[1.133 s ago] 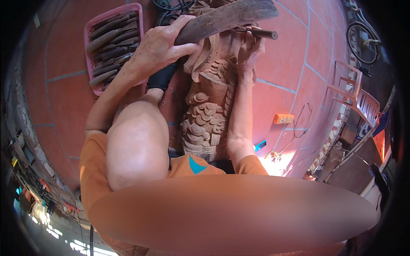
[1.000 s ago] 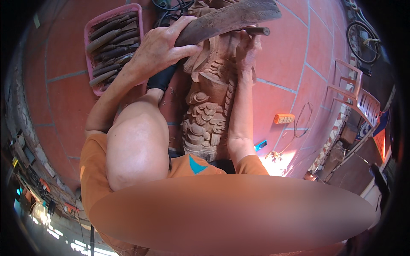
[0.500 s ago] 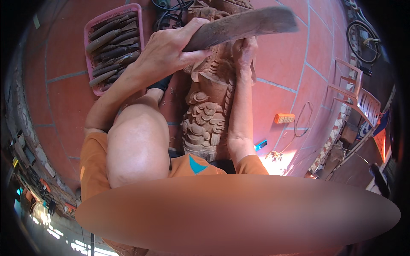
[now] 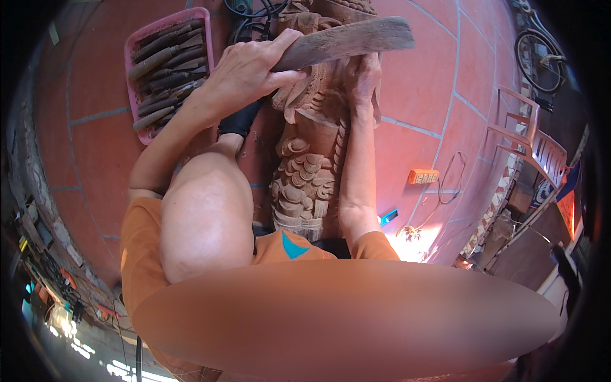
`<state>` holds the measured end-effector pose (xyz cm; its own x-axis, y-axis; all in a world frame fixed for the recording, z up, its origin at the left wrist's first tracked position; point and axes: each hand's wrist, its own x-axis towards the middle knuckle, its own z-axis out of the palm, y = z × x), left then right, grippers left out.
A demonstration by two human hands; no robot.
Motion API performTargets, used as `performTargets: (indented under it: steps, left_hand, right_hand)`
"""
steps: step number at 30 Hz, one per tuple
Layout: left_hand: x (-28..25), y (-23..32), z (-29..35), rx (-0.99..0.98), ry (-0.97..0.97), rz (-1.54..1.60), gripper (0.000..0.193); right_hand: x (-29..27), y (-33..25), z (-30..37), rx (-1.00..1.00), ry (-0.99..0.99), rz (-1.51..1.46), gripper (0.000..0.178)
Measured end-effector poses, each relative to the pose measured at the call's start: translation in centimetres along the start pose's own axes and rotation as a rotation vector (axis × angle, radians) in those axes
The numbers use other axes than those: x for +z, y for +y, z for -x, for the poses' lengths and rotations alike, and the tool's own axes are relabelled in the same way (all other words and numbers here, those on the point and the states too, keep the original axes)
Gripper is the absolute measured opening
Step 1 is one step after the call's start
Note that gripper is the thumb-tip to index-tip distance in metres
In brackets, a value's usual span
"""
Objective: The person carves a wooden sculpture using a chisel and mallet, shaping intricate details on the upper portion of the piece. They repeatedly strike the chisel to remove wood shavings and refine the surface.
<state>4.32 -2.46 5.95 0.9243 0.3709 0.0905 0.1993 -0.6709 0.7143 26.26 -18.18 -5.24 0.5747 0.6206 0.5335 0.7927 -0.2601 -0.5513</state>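
Observation:
My left hand (image 4: 248,71) is closed round the near end of a long, flat wooden mallet (image 4: 356,42), which points right across the carving. Beneath it lies a brown carved wooden figure (image 4: 305,169), with scales, curls and a rope-like edge cut into it. My right hand (image 4: 364,77) is closed at the figure's right side, just under the mallet. The mallet covers the top of that hand, so whatever its fingers grip is hidden.
A pink basket (image 4: 129,95) of wooden-handled chisels (image 4: 168,76) stands to the left. Dark cables (image 4: 251,19) lie behind. On the red tiles at right are an orange power strip (image 4: 424,177) with its cord, a blue object (image 4: 389,216), a plastic chair (image 4: 534,143) and a bicycle (image 4: 541,60).
The mallet has shifted left, its far end now less far past my right hand. My left hand has moved slightly left with it. My right hand has barely moved.

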Motion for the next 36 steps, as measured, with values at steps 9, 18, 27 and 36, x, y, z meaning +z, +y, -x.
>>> performTargets:
  steps: [9,18,27,36]
  left_hand:
    - [-0.9,-1.0,0.1,-0.067,0.024,0.161,0.061]
    - [-0.6,-0.9,0.3,-0.058,0.014,0.155,0.062]
    - [-1.2,0.1,0.5,-0.085,-0.01,0.165,0.061]
    - [0.3,0.2,0.3,0.088,0.036,0.014,0.059]
  right_hand:
    - [-0.7,1.4,-0.3,0.454,0.296,-0.293,0.021]
    - [-0.3,1.5,0.1,0.183,0.134,-0.239,0.03]
    - [-0.6,0.6,0.0,0.102,0.078,-0.151,0.025]
    - [-0.5,1.4,0.5,-0.047,0.027,-0.037,0.028]
